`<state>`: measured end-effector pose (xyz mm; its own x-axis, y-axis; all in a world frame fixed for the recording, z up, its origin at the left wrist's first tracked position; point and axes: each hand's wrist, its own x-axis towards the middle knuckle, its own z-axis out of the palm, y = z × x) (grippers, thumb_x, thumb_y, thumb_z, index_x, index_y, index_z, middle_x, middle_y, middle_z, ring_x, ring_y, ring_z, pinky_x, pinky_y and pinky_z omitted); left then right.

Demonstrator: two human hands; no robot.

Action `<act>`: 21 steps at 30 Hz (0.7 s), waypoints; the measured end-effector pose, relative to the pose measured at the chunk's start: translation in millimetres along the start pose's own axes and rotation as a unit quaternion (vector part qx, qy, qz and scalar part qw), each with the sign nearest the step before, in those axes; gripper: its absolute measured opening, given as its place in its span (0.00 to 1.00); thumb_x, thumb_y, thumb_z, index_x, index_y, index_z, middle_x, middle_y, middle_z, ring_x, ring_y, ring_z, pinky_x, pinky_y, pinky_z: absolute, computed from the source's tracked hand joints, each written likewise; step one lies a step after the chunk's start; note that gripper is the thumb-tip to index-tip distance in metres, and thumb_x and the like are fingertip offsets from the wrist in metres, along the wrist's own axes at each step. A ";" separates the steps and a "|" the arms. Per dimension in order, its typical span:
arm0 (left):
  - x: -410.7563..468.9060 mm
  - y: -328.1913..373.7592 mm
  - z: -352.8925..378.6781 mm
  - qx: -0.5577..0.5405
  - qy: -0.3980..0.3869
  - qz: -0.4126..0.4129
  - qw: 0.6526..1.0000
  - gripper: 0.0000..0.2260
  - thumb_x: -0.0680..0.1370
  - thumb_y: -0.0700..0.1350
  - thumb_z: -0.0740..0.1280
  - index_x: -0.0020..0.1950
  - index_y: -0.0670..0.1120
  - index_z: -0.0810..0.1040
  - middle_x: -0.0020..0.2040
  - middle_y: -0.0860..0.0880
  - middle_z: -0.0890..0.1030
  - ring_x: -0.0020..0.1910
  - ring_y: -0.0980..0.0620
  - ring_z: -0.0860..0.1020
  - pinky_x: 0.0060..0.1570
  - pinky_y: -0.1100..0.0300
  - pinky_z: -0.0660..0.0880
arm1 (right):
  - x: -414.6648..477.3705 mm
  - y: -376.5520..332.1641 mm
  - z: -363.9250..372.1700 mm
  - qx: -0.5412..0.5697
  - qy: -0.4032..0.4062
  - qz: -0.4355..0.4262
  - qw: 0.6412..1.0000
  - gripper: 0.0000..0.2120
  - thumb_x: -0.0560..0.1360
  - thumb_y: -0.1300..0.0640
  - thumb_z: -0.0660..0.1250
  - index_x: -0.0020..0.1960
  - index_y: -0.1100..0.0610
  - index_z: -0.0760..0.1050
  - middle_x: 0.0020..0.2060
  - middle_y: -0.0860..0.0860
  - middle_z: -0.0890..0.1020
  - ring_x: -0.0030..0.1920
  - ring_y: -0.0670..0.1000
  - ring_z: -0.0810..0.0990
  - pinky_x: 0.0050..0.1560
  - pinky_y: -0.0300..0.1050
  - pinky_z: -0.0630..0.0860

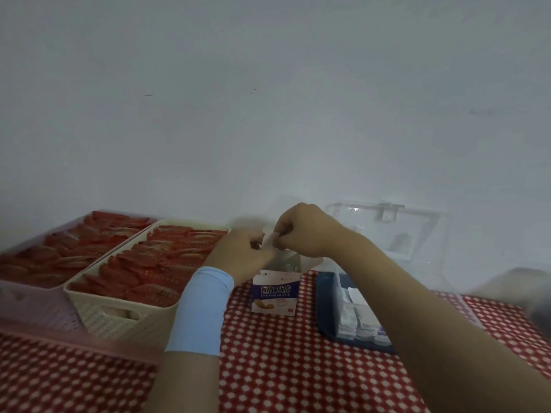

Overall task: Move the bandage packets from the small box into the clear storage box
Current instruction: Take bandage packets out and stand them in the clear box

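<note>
Fingers of the right hand (304,231) are curled, thumb and forefinger pinching the upper edge of one bandage packet (268,240); fingers of the left hand (247,251) are likewise bent and pinch its lower left side; the packet is thus held between both hands, in the air just above the open top of the small box (275,293). Risks noted: a pull from both sides may tear or crease the thin wrapper; release by one hand before the other has a firm hold would likely drop it back into the box or onto the checked tablecloth (283,368); the right forearm lies across the clear storage box (340,296) and could knock it during the carry. Condition of the packet: small, white, flat, slightly bent, largely hidden by fingers; print not legible. The storage box stands just right of the small box, white packets (357,321) already inside, lid (387,231) raised behind.
</note>
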<state>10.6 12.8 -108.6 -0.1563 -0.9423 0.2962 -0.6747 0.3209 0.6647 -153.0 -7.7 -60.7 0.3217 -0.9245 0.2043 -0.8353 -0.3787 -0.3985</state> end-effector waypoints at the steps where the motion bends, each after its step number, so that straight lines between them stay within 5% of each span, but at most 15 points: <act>1: -0.6 1.0 0.0 0.013 0.017 0.009 1.000 0.19 0.79 0.51 0.65 0.34 0.41 0.72 0.30 0.45 0.73 0.30 0.52 0.67 0.33 0.58 0.64 | -1.5 0.5 -3.1 0.013 -0.002 0.000 1.000 0.03 0.73 0.53 0.75 0.45 0.51 0.86 0.39 0.44 0.84 0.43 0.46 0.83 0.49 0.46 0.83; 4: 0.2 -1.9 -0.1 0.029 0.069 0.009 0.997 0.17 0.79 0.45 0.66 0.31 0.43 0.68 0.29 0.47 0.70 0.29 0.53 0.66 0.31 0.58 0.63 | -6.6 1.8 -10.9 0.000 -0.063 -0.004 0.998 0.08 0.73 0.59 0.75 0.52 0.51 0.86 0.41 0.41 0.83 0.43 0.42 0.81 0.47 0.37 0.78; 10: -0.3 -1.1 0.5 0.047 0.096 0.003 0.994 0.19 0.78 0.43 0.65 0.28 0.46 0.64 0.27 0.50 0.69 0.27 0.54 0.65 0.29 0.60 0.61 | -13.8 -4.9 -11.5 -0.132 -0.172 -0.026 0.976 0.17 0.73 0.63 0.72 0.57 0.45 0.84 0.53 0.41 0.83 0.47 0.42 0.79 0.44 0.36 0.73; 14: -2.9 1.9 -0.7 0.044 0.093 0.014 0.995 0.21 0.80 0.45 0.63 0.27 0.49 0.63 0.26 0.51 0.69 0.27 0.54 0.66 0.28 0.60 0.60 | -8.7 -8.1 -2.2 -0.173 -0.176 -0.032 0.969 0.11 0.76 0.55 0.72 0.55 0.44 0.85 0.41 0.38 0.82 0.40 0.42 0.79 0.38 0.34 0.73; 21: -0.4 -0.4 -0.2 0.039 0.090 0.002 0.995 0.19 0.78 0.43 0.64 0.28 0.47 0.64 0.27 0.49 0.69 0.27 0.53 0.64 0.29 0.59 0.60 | -7.6 0.9 -0.8 -0.107 -0.122 -0.041 0.986 0.07 0.77 0.55 0.70 0.53 0.49 0.86 0.50 0.44 0.85 0.50 0.45 0.81 0.53 0.43 0.78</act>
<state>11.0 13.1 -108.9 -0.0320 -0.9063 0.4215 -0.7294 0.3095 0.6101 -156.5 -1.0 -61.8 0.4680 -0.8837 -0.0028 -0.8683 -0.4593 -0.1873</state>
